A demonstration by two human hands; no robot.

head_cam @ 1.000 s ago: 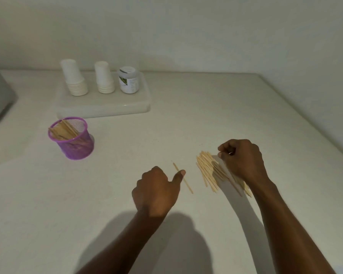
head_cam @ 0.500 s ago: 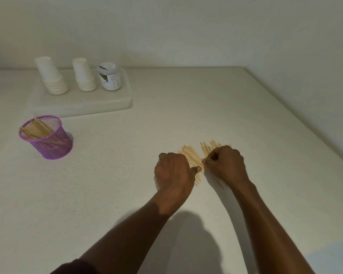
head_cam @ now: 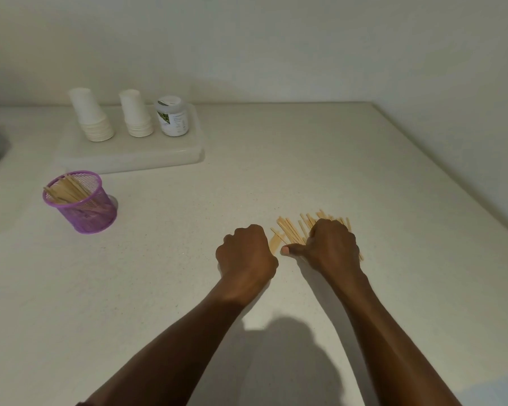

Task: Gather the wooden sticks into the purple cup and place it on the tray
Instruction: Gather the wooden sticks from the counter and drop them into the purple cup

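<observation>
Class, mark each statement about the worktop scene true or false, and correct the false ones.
1. The purple cup already holds some wooden sticks. True.
2. The purple cup stands on the tray. False: it stands on the counter, in front of the tray.
3. Three stacks of paper cups are on the tray. False: two stacks and a white jar.
4. The right hand rests on the loose sticks. True.
5. The left hand grips the cup. False: it is beside the loose sticks.
</observation>
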